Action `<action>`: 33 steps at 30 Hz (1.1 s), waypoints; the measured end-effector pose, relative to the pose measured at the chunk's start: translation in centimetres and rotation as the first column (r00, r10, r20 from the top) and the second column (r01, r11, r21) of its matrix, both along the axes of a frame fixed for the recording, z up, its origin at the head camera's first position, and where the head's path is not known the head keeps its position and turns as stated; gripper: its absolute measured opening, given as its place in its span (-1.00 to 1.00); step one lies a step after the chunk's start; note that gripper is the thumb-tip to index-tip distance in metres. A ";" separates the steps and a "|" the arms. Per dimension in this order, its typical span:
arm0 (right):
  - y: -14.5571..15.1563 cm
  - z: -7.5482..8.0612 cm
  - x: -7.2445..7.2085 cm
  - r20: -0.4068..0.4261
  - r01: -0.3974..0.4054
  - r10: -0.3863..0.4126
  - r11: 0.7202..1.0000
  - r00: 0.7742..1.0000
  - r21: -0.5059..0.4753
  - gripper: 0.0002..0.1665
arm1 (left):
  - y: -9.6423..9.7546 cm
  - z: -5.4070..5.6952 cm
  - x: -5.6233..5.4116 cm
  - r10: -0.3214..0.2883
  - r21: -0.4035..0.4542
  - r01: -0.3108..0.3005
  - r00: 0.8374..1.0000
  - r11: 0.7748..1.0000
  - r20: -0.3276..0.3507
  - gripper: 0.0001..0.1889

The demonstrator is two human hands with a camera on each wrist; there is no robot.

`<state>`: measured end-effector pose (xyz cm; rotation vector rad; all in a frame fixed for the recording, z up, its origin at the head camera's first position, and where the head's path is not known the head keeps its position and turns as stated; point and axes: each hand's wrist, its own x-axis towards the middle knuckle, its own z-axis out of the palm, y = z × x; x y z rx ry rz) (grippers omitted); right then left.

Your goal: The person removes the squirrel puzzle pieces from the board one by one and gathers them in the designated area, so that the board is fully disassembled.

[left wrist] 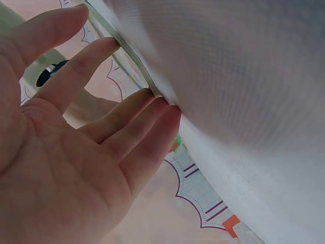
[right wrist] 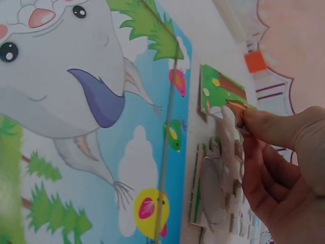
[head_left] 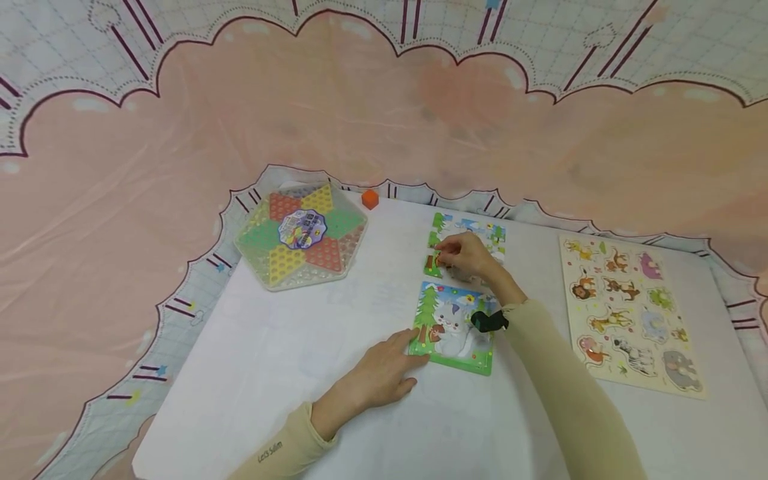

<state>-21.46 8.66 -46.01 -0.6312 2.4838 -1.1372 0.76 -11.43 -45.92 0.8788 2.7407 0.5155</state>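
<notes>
My left hand point(head_left: 383, 372) rests its extended fingertips at the left edge of a squirrel picture board point(head_left: 456, 363). In the left wrist view those fingertips point(left wrist: 165, 104) meet the board's thin rim. Beyond the board, my right hand point(head_left: 471, 255) pinches a jigsaw piece point(right wrist: 228, 122) between thumb and fingers. It is seen nearly edge-on in the right wrist view. Around and under this hand lie other jigsaw pieces point(head_left: 497, 235), printed with green, blue and grey, which the hand partly covers. A green piece with a brown trunk point(right wrist: 218, 84) lies just beyond the fingertips.
A hexagonal Chinese checkers board point(head_left: 258, 235) under a clear cover lies at the back left. Near it sits a small orange block point(head_left: 370, 199). At the right is a wooden animal puzzle board point(head_left: 576, 267). Patterned cloth point(head_left: 360, 120) hangs behind the white table point(head_left: 270, 373).
</notes>
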 end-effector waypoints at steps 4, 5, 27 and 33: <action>-0.1 -0.4 -0.1 -0.035 0.008 -0.007 1.000 0.999 0.014 -0.79 | 0.0 -0.1 0.0 0.002 0.003 -0.002 1.000 1.000 -0.008 -0.57; -0.1 -0.4 -0.1 -0.040 0.010 -0.009 1.000 0.999 0.015 -0.79 | 0.0 -0.1 0.0 0.003 0.005 -0.003 1.000 1.000 -0.007 -0.57; 0.4 -1.3 0.3 -0.072 0.066 -0.061 0.995 0.996 0.080 -0.68 | 0.1 0.0 -0.1 0.007 -0.003 -0.007 1.000 1.000 0.021 -0.56; 0.5 -1.1 0.9 -0.065 0.008 0.002 0.989 0.998 0.150 -0.43 | -0.1 -0.1 0.0 0.008 0.001 -0.008 1.000 1.000 0.024 -0.56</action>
